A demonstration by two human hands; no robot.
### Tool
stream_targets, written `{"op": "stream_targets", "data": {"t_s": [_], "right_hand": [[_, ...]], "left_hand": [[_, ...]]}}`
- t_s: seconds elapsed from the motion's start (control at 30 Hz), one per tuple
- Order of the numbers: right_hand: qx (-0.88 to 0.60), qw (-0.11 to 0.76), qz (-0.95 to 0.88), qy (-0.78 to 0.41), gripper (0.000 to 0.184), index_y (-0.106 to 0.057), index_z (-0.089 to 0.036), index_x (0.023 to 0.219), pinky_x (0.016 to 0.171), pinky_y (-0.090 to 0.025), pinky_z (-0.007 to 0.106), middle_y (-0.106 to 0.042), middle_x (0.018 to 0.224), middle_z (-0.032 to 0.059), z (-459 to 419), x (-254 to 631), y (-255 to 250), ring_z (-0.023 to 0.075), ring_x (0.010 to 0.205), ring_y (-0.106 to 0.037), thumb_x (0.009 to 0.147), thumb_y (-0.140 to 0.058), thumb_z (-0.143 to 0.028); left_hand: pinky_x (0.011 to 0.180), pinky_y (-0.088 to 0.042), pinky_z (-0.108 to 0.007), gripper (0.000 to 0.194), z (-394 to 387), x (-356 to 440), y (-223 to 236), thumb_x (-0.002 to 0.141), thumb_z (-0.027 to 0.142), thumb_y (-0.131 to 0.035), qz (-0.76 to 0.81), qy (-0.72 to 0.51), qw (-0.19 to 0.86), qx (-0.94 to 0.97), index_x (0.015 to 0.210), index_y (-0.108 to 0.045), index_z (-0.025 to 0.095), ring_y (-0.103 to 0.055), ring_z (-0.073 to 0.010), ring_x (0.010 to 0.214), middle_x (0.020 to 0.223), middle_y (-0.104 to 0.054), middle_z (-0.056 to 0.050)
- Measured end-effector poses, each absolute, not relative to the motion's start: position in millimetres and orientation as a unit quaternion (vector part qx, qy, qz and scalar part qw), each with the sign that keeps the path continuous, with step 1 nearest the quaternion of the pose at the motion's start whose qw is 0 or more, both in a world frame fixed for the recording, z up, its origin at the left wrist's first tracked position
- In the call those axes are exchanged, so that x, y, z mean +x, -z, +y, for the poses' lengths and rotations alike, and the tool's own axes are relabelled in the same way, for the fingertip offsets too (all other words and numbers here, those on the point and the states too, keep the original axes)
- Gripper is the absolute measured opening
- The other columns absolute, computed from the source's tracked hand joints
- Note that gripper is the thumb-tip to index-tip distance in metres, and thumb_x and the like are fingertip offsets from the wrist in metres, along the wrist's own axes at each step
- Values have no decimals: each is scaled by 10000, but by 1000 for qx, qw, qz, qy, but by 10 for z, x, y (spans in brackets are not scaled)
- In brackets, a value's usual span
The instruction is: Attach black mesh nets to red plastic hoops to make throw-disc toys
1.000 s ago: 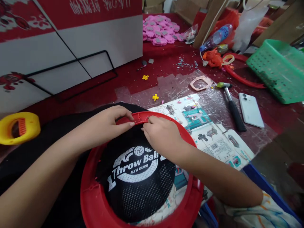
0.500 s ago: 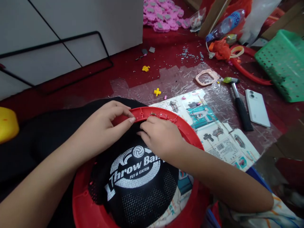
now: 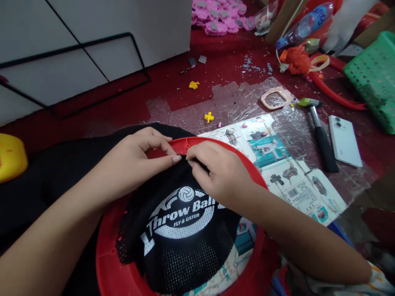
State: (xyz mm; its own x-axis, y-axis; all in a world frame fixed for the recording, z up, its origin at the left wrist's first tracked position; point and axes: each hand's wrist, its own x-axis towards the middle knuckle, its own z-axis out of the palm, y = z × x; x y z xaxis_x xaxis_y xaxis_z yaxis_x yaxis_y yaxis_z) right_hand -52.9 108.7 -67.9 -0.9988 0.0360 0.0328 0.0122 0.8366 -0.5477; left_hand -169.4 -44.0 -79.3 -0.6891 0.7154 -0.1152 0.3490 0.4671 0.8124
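Note:
A red plastic ring (image 3: 108, 263) lies in front of me with a black mesh net (image 3: 182, 246) inside it, printed "Throw Ball Fly & Catch" in white. My left hand (image 3: 138, 158) pinches the net's edge against the far part of the ring. My right hand (image 3: 220, 174) is closed on the same edge, fingertips meeting those of the left hand. More black mesh (image 3: 61, 172) is piled to the left, under my left arm.
A hammer (image 3: 321, 133) and a white phone (image 3: 344, 140) lie to the right on taped plastic sheeting. A green basket (image 3: 375, 78) stands far right, a yellow part (image 3: 10, 158) far left. Pink pieces (image 3: 220, 18), a bottle (image 3: 304, 26) and small yellow bits (image 3: 209, 117) are further back.
My right hand has slid left along the ring's far edge to meet the left fingertips, covering the rim part that showed before. The view has tilted down slightly.

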Motion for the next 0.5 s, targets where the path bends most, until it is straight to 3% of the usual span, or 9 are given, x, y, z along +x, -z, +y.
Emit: {"op": "stream_targets", "data": {"t_s": [0.27, 0.5], "right_hand": [[4, 36, -958, -285, 259, -651, -119, 919, 770, -420, 257, -591, 956, 88, 1106, -540, 726, 159, 855, -546, 887, -395, -109], [-8, 14, -967, -256, 306, -657, -133, 947, 752, -420, 270, -572, 947, 90, 1100, -565, 729, 162, 839, -527, 922, -353, -162]], "left_hand": [[762, -428, -320, 208, -387, -1682, 786, 762, 429, -621, 841, -390, 224, 301, 745, -645, 223, -581, -208, 882, 929, -614, -6], [678, -420, -307, 251, -337, -1678, 796, 778, 442, -586, 854, -358, 207, 316, 721, -640, 203, -563, -188, 769, 842, -589, -16]]}}
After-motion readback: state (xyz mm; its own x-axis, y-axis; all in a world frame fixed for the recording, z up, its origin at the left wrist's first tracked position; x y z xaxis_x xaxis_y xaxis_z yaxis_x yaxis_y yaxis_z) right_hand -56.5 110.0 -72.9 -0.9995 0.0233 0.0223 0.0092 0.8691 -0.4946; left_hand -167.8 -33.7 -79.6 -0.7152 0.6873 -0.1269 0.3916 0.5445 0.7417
